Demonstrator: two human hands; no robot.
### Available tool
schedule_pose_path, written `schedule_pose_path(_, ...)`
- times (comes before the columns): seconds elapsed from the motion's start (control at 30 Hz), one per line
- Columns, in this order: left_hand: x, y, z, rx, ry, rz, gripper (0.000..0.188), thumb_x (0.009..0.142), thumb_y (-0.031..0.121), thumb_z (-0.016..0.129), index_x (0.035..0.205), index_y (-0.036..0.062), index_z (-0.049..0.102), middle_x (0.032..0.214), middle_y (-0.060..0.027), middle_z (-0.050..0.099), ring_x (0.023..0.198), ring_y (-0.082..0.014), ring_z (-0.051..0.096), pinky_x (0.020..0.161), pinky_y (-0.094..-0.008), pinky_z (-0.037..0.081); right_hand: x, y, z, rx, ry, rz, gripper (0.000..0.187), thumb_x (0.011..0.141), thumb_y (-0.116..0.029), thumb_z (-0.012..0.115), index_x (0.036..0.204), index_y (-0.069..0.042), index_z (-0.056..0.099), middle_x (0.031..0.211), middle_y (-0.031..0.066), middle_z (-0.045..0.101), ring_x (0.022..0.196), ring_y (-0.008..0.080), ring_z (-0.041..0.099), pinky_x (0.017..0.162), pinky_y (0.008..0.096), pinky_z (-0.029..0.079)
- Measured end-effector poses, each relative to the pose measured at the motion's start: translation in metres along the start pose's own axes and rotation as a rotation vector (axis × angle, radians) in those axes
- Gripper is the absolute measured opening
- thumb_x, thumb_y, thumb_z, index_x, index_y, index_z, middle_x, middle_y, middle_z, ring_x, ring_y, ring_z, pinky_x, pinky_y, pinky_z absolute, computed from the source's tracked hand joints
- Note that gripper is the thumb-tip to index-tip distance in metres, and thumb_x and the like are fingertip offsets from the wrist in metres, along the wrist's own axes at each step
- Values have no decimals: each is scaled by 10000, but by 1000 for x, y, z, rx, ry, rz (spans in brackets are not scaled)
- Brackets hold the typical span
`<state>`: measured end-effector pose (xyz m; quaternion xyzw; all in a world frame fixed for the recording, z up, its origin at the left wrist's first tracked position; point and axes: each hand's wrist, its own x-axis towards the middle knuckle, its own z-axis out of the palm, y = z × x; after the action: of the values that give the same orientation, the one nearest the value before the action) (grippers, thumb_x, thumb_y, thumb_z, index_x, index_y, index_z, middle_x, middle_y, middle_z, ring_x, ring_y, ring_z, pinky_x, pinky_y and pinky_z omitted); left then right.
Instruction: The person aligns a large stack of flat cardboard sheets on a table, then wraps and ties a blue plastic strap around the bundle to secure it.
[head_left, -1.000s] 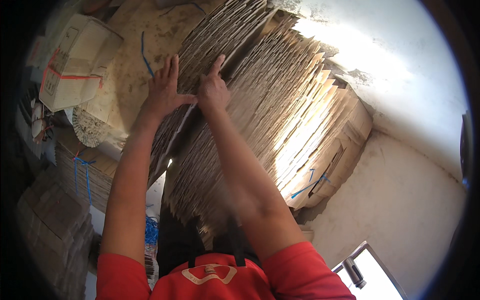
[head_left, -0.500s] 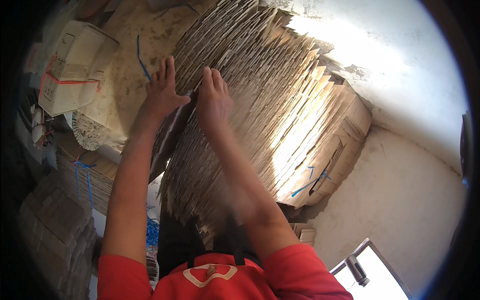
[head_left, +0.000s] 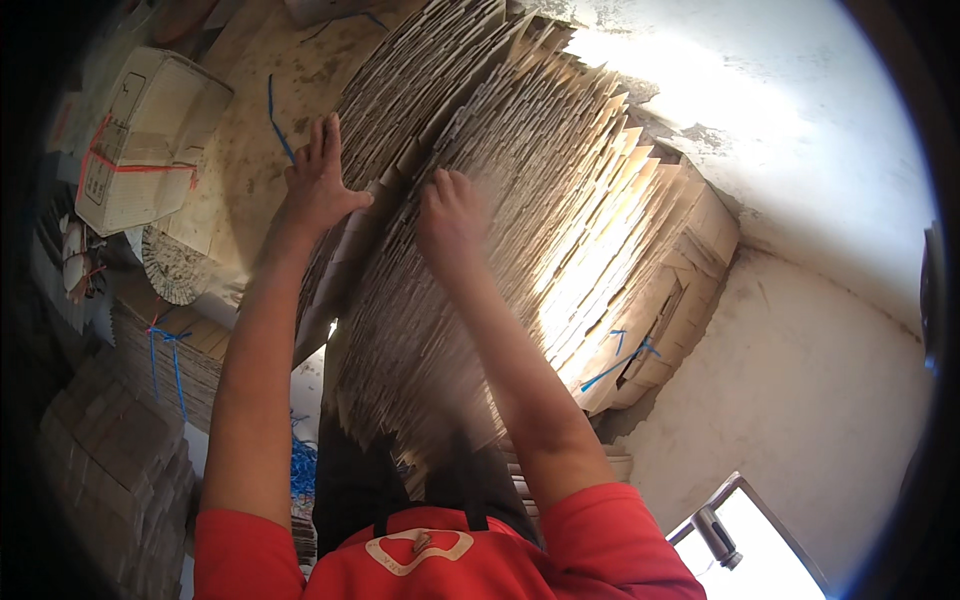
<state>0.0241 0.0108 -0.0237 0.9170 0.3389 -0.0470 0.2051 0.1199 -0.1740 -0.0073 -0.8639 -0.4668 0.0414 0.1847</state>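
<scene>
A long row of thin cardboard sheets (head_left: pixel 520 200) stands on edge, packed tightly together, in front of me. A dark gap splits the row into a narrower left part (head_left: pixel 415 75) and a wider right part. My left hand (head_left: pixel 322 185) lies against the outer left side of the left part, fingers stretched up and thumb apart, pointing toward the gap. At the gap's right side, my right hand (head_left: pixel 453 222) is closed, its fingers curled over the edges of the right part's sheets. The fingertips themselves are hidden.
A carton (head_left: pixel 150 140) bound with red string sits at the left. Below it is a cardboard bundle (head_left: pixel 175 345) tied with blue string. More stacked cardboard (head_left: pixel 115 470) stands lower left. A pale wall (head_left: pixel 800 350) borders the right side, near a bright framed opening (head_left: pixel 770 560).
My right hand has moved right and a little nearer to me, curling its fingers. A gap has widened between the two parts of the row. My left hand has barely moved.
</scene>
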Motion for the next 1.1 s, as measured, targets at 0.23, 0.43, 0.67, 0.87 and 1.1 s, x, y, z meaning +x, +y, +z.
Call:
schedule_pose_path(0.23,3,-2,1,-11,-36,4,1284,597,425,844,1561,163,37,1600,-165,126,1381,-439,286,1061,-608,298,34,-17,-3,160,-242,66,606,762,55,598,1345,-66,487,1358,205,507,1200,356,500,949,432,438)
schedule_pose_path(0.43,-2,-5,-2,-24,3,84,1369,544,583,842,1564,175,24,1606,-179,87,1451,-433,160,1095,-639,231,35,-19,1,123,-311,69,669,759,43,628,1394,-59,446,1447,204,444,1271,330,480,985,408,434)
schedule_pose_path(0.67,2,4,-9,72,-42,61,1323,576,517,850,1563,190,34,1599,-204,86,1450,-443,157,1084,-645,239,11,-13,20,279,57,158,711,755,125,570,1426,-30,396,1456,208,426,1394,347,356,1116,433,352)
schedule_pose_path(0.87,1,-4,-7,65,-9,37,1277,603,411,848,1562,206,29,1599,-197,96,1421,-457,214,1061,-641,272,-34,8,9,134,-63,91,641,779,100,582,1391,0,420,1462,199,398,1394,375,339,1123,442,356)
schedule_pose_path(1.1,2,-2,-8,67,-22,25,1288,587,419,848,1562,226,29,1598,-184,112,1417,-458,221,1059,-642,274,-44,26,7,261,31,119,589,833,-69,690,1368,-52,443,1457,188,396,1357,380,377,1102,446,384)
